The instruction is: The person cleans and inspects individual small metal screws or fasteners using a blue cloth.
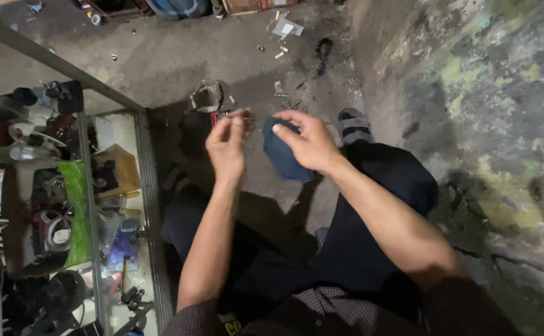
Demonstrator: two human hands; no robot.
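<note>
A glass cabinet (pixel 116 205) is blocking the left side, and a rough wall (pixel 489 124) is closing the right; the floor (pixel 172 56) ahead is lying open.

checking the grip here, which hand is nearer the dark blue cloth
Right. The right hand grips the dark blue cloth, fingers over its top edge. The left hand is raised just beside it, apart from the cloth, fingertips pinched together.

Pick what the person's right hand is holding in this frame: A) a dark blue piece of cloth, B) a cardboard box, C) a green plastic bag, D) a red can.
A: the right hand grips a dark blue piece of cloth that hangs below its fingers, while the left hand is raised just beside it, fingertips pinched together.
</note>
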